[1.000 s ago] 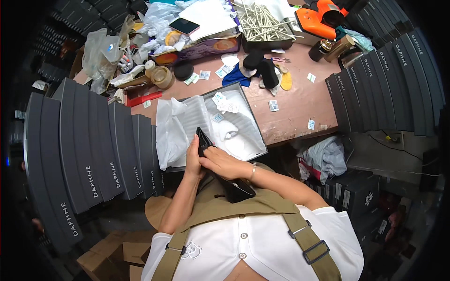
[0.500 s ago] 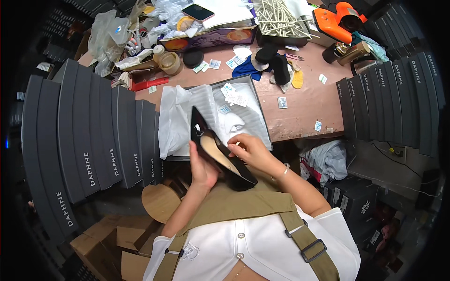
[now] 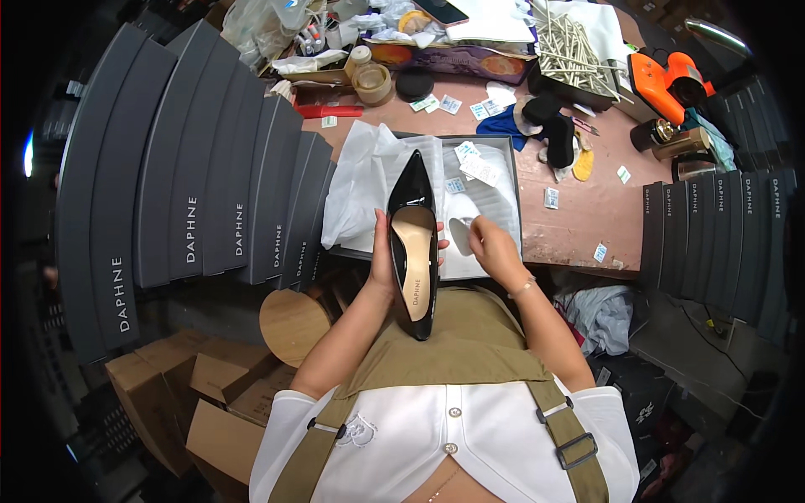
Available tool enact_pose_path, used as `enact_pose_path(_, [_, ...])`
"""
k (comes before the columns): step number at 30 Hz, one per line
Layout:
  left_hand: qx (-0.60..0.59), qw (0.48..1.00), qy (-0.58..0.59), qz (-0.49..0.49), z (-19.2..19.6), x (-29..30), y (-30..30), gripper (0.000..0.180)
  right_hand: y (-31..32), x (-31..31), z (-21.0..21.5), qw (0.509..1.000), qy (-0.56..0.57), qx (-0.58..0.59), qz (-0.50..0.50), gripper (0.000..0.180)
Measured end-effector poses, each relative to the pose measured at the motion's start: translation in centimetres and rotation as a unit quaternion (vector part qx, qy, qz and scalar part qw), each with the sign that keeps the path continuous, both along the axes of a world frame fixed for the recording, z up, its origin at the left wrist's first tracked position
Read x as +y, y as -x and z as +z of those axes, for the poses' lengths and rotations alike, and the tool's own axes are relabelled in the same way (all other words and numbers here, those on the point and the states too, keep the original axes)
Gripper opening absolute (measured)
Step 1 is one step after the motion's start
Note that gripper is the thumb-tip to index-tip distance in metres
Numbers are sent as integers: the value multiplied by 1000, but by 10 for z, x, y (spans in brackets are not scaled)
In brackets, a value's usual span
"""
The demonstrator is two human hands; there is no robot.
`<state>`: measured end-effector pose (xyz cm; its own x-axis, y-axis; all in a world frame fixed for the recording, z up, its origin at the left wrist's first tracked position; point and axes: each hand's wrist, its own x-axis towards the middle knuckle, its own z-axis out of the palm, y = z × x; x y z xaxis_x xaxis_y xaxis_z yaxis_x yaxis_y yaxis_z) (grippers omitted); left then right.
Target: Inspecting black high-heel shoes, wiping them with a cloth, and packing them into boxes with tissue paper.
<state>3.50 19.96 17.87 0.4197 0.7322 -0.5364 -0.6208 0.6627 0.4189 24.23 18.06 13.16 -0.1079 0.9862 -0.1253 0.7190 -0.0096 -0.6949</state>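
A glossy black pointed-toe shoe [image 3: 412,186] with a beige insole rests in my left hand [image 3: 381,261], toe pointing away from me. My left fingers wrap beneath it and their tips show along its right side. Just right of the shoe, my right hand [image 3: 496,250] is closed in a pinch on a small white oval piece [image 3: 459,235], whose material I cannot make out. Beyond both hands lies an open grey shoe box [image 3: 517,201] lined with white tissue paper [image 3: 359,176]. Small printed paper packets [image 3: 454,185] and a white slip [image 3: 479,169] lie on the tissue.
Stacked grey shoe boxes [image 3: 159,193] rise at left, with more boxes [image 3: 696,235] at right. Across the pink table [image 3: 579,222] are black sponges [image 3: 560,138], a blue cloth [image 3: 500,127], a jar [image 3: 371,84], white sticks [image 3: 574,54] and an orange tool [image 3: 654,82]. Cartons [image 3: 159,377] sit lower left.
The shoe has turned from tilted to nearly straight, its insole now facing up. My right hand has moved off the shoe's opening to its right, with the white piece now showing. The whole view has shifted.
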Motion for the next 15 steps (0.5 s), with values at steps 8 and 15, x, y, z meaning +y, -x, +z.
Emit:
enact_pose_path(8, [62,998,27,7,10,-9,-22,82,66,-8,75,977,-155,-39,139,7])
enact_pose_path(15, [86,995,39,32,13,-17,-25,74,69,0,74,983,-116,-56,132,6])
